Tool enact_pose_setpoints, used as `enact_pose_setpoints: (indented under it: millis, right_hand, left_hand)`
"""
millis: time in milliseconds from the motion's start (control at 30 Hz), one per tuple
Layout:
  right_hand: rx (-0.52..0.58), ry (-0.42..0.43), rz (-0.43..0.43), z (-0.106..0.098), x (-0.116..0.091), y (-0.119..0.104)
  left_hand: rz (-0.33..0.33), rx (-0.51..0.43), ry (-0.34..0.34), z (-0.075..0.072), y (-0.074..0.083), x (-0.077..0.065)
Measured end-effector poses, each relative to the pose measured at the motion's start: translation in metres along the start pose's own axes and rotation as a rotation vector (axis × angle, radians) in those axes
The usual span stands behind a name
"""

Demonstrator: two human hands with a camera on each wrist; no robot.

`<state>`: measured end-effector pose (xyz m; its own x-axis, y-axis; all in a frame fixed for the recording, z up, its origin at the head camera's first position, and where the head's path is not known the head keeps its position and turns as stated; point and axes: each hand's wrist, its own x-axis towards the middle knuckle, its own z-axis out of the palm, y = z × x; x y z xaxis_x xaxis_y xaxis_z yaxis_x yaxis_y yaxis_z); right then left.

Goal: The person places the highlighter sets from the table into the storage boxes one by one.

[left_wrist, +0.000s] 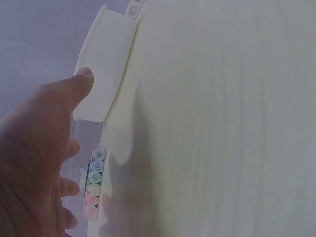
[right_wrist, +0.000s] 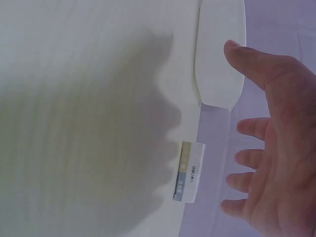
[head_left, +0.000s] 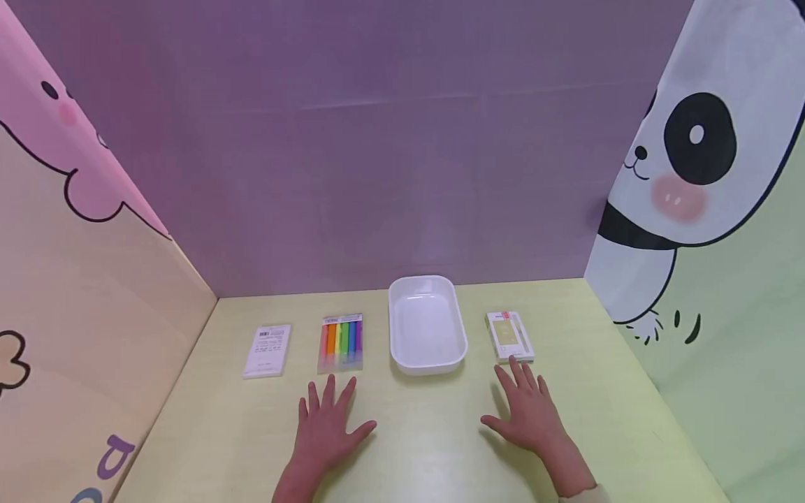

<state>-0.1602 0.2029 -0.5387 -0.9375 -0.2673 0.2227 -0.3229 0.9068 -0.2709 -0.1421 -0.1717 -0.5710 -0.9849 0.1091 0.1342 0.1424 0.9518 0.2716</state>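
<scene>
Both hands hover palm down over the table with fingers spread, holding nothing. My left hand (head_left: 325, 431) is just in front of a clear pack of coloured markers (head_left: 341, 343), whose round ends (left_wrist: 95, 182) show in the left wrist view. My right hand (head_left: 530, 413) is in front of a small white box (head_left: 510, 337) with a gold panel; its fingertips overlap the box's near edge in the head view. In the right wrist view that box's end (right_wrist: 189, 172) stands apart from the fingers. Between the hands, farther back, sits a white plastic tray (head_left: 428, 368) with nothing in it.
A flat white pack (head_left: 267, 351) with small print lies left of the markers. The pale wooden table (head_left: 434, 447) meets a purple back wall (head_left: 390, 175). Side panels carry a pink cartoon figure (head_left: 94, 161) on the left and a panda (head_left: 698, 202) on the right.
</scene>
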Motion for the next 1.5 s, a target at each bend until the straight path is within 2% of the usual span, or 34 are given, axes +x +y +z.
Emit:
enact_pose_setpoints:
  millis: [200,433,567,700,867,1033,1133,1333,1500]
  right_hand:
    - [0.012,0.027,-0.016,0.001,0.006,0.0]
    - [0.002,0.064,-0.04,-0.006,0.015,-0.001]
    - [0.003,0.086,-0.063,-0.012,0.023,-0.001]
    - [0.02,0.097,-0.051,-0.017,0.028,0.003]
    - [0.03,0.1,-0.008,-0.019,0.031,0.01]
    - [0.042,0.113,0.014,-0.018,0.036,0.013]
    - [0.049,0.116,0.032,-0.016,0.039,0.016]
    - [0.076,0.111,0.041,-0.016,0.041,0.018]
    - [0.083,0.109,0.031,-0.016,0.044,0.022]
  left_hand:
    - [-0.012,-0.04,-0.04,-0.002,-0.004,0.003]
    - [0.018,-0.115,-0.043,-0.003,-0.004,0.009]
    - [-0.004,-0.175,-0.03,-0.003,-0.004,0.012]
    - [-0.009,-0.289,0.002,-0.001,-0.001,0.015]
    - [0.006,-0.432,-0.004,0.0,0.003,0.024]
    - [-0.006,-0.682,-0.027,-0.001,0.003,0.037]
    - [-0.025,-0.79,-0.051,0.0,0.004,0.047]
    - [-0.069,-0.884,-0.048,0.006,0.008,0.063]
    - [-0.089,-0.899,-0.06,0.005,0.017,0.077]
